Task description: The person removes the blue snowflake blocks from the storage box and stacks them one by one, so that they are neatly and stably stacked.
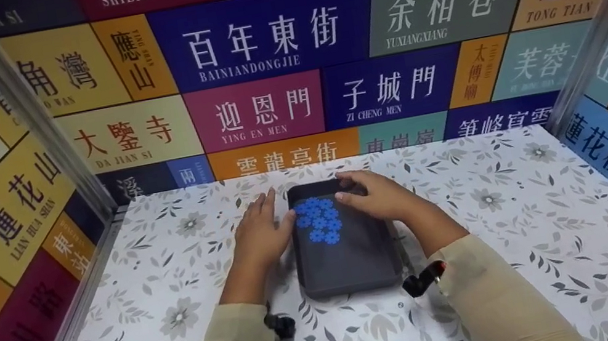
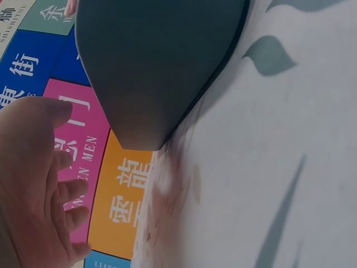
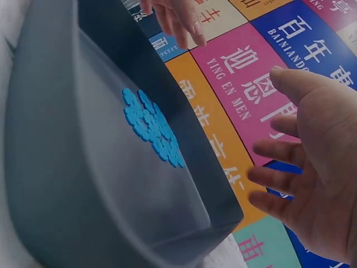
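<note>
A dark grey rectangular tray [image 1: 349, 265] lies on the table in the head view, and several blue flower-shaped pieces [image 1: 320, 220] sit in its far left part. The right wrist view shows the blue pieces [image 3: 150, 125] grouped flat on the tray floor. Beside the tray's left wall is my left hand [image 1: 260, 231], its thumb near the rim and its fingers extended forward. My right hand [image 1: 373, 192] hovers by the far right corner, fingers relaxed. Both wrist views show the hands apart from the tray wall, with nothing in them.
A white cloth with grey flowers and leaves [image 1: 487, 200] covers the table. Behind it stands a wall of coloured name panels [image 1: 267, 33], with metal posts [image 1: 53, 133] at the corners. Small dark wrist cameras [image 1: 281, 325] are worn at both cuffs.
</note>
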A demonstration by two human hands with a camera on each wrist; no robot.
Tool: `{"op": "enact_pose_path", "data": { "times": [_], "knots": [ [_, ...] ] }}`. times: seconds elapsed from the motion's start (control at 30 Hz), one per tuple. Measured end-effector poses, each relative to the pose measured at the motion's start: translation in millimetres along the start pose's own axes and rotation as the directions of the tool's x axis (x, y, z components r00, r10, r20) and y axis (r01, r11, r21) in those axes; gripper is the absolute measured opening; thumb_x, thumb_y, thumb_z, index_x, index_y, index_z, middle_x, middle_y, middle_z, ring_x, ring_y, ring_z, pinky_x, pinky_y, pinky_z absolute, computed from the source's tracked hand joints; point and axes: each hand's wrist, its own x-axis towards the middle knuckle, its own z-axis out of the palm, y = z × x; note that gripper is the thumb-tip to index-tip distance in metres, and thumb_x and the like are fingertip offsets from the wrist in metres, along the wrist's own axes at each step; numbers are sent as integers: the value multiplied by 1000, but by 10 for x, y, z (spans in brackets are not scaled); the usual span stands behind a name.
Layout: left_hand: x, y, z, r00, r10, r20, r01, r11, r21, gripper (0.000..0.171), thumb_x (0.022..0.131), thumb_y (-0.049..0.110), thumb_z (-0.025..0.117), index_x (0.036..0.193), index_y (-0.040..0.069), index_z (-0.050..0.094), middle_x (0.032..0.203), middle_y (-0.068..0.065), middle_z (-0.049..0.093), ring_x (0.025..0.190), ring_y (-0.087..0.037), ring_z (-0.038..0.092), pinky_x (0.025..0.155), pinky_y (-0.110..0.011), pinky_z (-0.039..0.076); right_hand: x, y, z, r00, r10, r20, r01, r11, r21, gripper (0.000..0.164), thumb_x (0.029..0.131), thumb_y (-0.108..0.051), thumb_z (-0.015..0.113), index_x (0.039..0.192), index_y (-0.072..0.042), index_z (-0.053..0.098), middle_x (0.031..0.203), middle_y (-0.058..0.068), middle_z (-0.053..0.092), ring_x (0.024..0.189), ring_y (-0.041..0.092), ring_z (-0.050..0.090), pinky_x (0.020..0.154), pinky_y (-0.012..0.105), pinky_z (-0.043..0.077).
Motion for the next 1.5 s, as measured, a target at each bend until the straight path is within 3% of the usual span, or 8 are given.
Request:
{"op": "enact_pose_path", "data": {
  "times": [0.13, 0.37, 0.73, 0.97, 1.1, 1.2, 1.33, 1.5],
  "knots": [
    [9, -12, 37, 1000, 0, 31, 3, 994, -107, 77, 107, 57, 51, 171, 22, 29, 175, -15, 34, 162, -41, 32, 131, -60, 29, 66, 28, 15, 998, -41, 49, 35, 992, 118, 64, 105, -40, 67, 161, -14, 49, 150, 17, 62, 138, 38, 60, 114, 58, 49],
    [15, 0, 70, 993, -13, 120, 41, 971, -238, 76, 107, 49, 55, 170, 15, 30, 173, -18, 36, 162, -37, 34, 134, -54, 27, 180, 62, 45, 993, -56, 107, 36, 983, 181, 51, 101, -24, 74, 149, -9, 63, 138, 19, 71, 126, 34, 68, 105, 49, 56],
    [27, 27, 101, 965, -35, 262, 167, 848, -502, 65, 106, 28, 59, 165, 8, 41, 168, -19, 45, 155, -39, 45, 128, -53, 38, 409, 116, 96, 954, -37, 298, -48, 961, 271, 51, 93, -6, 78, 142, 1, 66, 134, 28, 71, 104, 14, 73, 91, 34, 63],
    [18, 18, 115, 963, -38, 269, 172, 850, -497, 62, 105, 20, 55, 165, 9, 41, 164, -19, 51, 153, -34, 48, 128, -50, 38, 492, 199, 170, 941, -22, 338, -60, 971, 232, 47, 88, -6, 82, 134, -2, 73, 125, 24, 76, 87, 8, 73, 83, 36, 64],
    [16, 17, 109, 960, -33, 280, 178, 841, -511, 65, 103, 14, 53, 166, 9, 39, 163, -20, 52, 139, -35, 61, 88, -40, 58, 514, 225, 218, 944, -25, 328, -49, 975, 216, 44, 87, -6, 84, 130, -3, 76, 119, 20, 77, 83, 9, 73, 77, 32, 63],
    [14, 9, 99, 956, -31, 290, 189, 825, -533, 66, 103, 10, 53, 166, 9, 37, 163, -21, 51, 132, -34, 63, 67, -32, 50, 522, 226, 241, 945, -15, 325, -49, 981, 189, 41, 85, -7, 86, 125, -6, 79, 111, 13, 78, 84, 10, 73, 75, 31, 63],
    [10, -6, 98, 959, -28, 283, 176, 840, -513, 65, 102, 10, 53, 166, 9, 39, 164, -20, 50, 145, -32, 55, 97, -37, 55, 536, 230, 262, 942, 8, 336, -53, 991, 125, 37, 83, -12, 89, 119, -12, 82, 101, 1, 78, 84, 11, 72, 75, 29, 62],
    [19, -12, 117, 961, -12, 277, 153, 855, -495, 65, 102, 9, 53, 165, 7, 39, 164, -21, 50, 154, -34, 48, 125, -49, 40, 538, 245, 267, 936, 36, 350, -70, 994, 85, 33, 81, -15, 90, 114, -16, 84, 92, -5, 76, 82, 11, 69, 75, 27, 58]
  ]
}}
